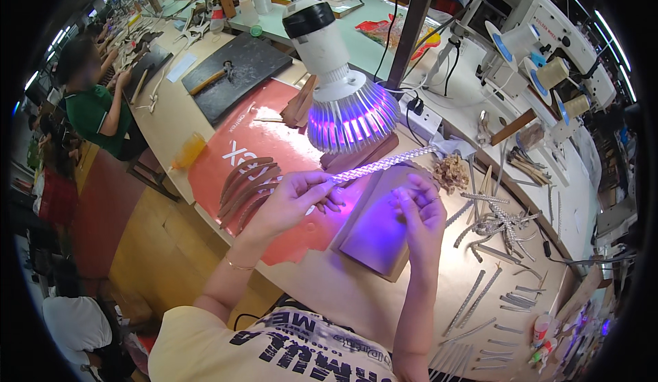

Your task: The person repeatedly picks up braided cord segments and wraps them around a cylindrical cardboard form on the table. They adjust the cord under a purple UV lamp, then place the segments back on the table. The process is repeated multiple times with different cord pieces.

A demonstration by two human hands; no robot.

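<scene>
Braided cord point(384, 164): pale; extended slantwise beneath the lamp point(353, 118). Near end at the left hand point(301, 195), far end beside the tan curled bundle point(451, 173).
Left hand grip: thumb and forefinger pinched on the near end of the braided cord; remaining fingers loosely extended.
Right hand point(423, 207) position: raised in front of the brown block point(373, 228), below the braided cord in view and apart from it. Fingers bent toward the thumb; whether they grasp anything cannot be told.
Lamp light: violet, cast downward from a ribbed metal head onto the brown block and both hands.
Red sheet point(295, 241): flat on the bench point(452, 265), extending left from the brown block; pale printing on its face.
Curved brown strips point(243, 183): side by side on the red sheet, left of the left hand.
Black slab point(264, 63): beyond the red sheet; a wooden-handled hammer point(209, 82) rests on it.
Heap of cords point(504, 224): braided, tangled, right of the brown block.
Short cord lengths point(517, 302): laid out on the bench, nearer the wearer than the heap.
Power strip point(423, 119): white, beyond the braided cord; black plug inserted.
Sewing machine point(555, 32): white, upper right; thread cones point(548, 75) adjacent.
Co-worker point(96, 111): green top, far left, beside the bench.
</scene>
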